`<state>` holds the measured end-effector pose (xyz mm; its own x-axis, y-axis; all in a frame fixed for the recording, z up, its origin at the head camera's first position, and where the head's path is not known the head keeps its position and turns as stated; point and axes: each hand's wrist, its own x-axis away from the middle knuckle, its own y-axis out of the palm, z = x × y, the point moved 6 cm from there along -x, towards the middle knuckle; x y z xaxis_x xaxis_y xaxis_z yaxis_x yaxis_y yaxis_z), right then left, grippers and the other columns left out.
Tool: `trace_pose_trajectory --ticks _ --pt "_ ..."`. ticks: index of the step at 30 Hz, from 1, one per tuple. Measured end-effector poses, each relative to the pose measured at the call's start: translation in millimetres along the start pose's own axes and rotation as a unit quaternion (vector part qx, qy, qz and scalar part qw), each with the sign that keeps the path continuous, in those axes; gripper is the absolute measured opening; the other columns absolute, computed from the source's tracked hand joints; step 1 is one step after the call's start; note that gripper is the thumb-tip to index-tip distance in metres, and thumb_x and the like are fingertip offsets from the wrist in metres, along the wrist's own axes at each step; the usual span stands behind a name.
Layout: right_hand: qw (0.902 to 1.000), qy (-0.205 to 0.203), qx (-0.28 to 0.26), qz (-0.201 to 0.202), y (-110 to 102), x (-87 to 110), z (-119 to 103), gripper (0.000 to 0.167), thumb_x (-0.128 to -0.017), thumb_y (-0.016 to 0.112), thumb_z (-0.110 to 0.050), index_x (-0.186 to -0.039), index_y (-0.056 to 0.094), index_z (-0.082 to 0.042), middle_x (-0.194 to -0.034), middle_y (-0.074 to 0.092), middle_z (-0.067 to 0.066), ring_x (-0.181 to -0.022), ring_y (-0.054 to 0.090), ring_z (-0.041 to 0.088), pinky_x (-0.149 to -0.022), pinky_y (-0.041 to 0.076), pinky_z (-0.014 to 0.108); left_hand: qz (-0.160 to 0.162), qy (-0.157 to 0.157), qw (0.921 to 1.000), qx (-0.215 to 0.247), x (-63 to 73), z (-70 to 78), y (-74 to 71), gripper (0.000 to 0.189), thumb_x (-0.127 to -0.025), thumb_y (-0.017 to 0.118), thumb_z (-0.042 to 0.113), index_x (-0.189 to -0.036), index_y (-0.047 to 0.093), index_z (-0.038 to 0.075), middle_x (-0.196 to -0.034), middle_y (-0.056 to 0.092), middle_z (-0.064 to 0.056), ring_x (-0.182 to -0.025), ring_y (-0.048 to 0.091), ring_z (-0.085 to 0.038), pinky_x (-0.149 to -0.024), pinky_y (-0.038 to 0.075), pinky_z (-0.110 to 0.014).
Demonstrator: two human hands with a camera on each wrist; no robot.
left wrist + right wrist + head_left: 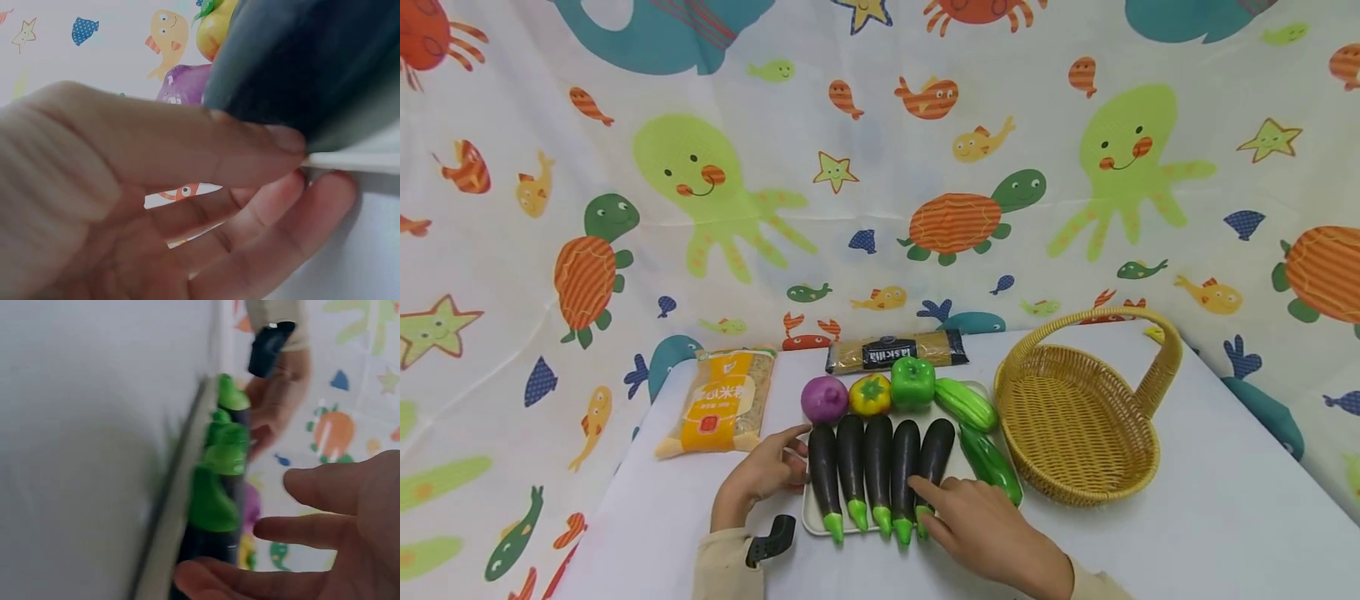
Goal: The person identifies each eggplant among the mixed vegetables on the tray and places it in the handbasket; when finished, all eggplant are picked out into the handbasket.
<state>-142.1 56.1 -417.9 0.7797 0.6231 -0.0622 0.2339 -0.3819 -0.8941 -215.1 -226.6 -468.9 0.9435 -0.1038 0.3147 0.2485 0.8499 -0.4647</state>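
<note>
Off-white tray: shallow, thin-rimmed, set on a smooth white table. Five eggplants lie on it side by side, glossy black, long and tapered, with bright green stem ends toward the near edge; some jut over it. Along the far edge, left to right: a round purple onion, a lobed yellow pepper, a lobed green pepper. A ribbed, pale green cucumber lies at the far right corner; a smooth dark green vegetable follows the right edge. To the right stands a tan, tightly woven basket with an arched handle. To the left lies an orange-printed bag of grain; beyond the far edge, a packet of pasta.

Left hand, at the tray's left edge: thumb over the rim, other fingers curved beneath, rim pinched between. Right hand, above the near edge: fingers spread with clear gaps; I see the index fingertip on the fourth eggplant from the left.
</note>
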Motion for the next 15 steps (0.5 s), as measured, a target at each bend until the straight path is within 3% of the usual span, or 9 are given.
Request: trace_pose_trajectory --ticks 4,8,15 --pt "0.9998 0.007 0.009 0.014 15.5 -3.6 1.5 0.04 -0.101 0.063 -0.033 -0.135 0.066 -0.012 -0.088 0.07 0.002 -0.075 0.065 0.013 -0.057 0.05 0.033 0.005 -0.001 1.0 0.0 2.3 -0.4 0.7 0.075 -0.078 0.068 -0.019 -0.148 0.048 -0.001 -0.107 0.058 -0.015 -0.084 0.059 -0.026 -0.073 0.062 -0.039" --pt "0.9996 0.009 0.015 0.024 18.2 -4.0 4.5 0.038 -0.101 0.062 -0.035 -0.128 0.069 -0.01 -0.091 0.072 0.003 -0.079 0.068 0.017 -0.058 0.052 0.035 0.006 -0.003 1.0 0.0 3.0 0.3 1.3 0.075 -0.078 0.069 -0.019 -0.149 0.047 -0.001 -0.107 0.058 -0.015 -0.083 0.059 -0.026 -0.073 0.062 -0.039" --pt "0.9989 0.004 0.025 0.04 -0.7 -1.0 10.4 0.015 -0.098 0.067 -0.028 -0.102 0.071 -0.015 -0.073 0.062 -0.004 -0.062 0.058 0.012 -0.046 0.037 0.027 0.006 -0.004 1.0 0.001 -0.5 -0.2 1.2 0.075 -0.078 0.068 -0.019 -0.148 0.048 -0.001 -0.108 0.059 -0.014 -0.084 0.059 -0.026 -0.073 0.062 -0.04"
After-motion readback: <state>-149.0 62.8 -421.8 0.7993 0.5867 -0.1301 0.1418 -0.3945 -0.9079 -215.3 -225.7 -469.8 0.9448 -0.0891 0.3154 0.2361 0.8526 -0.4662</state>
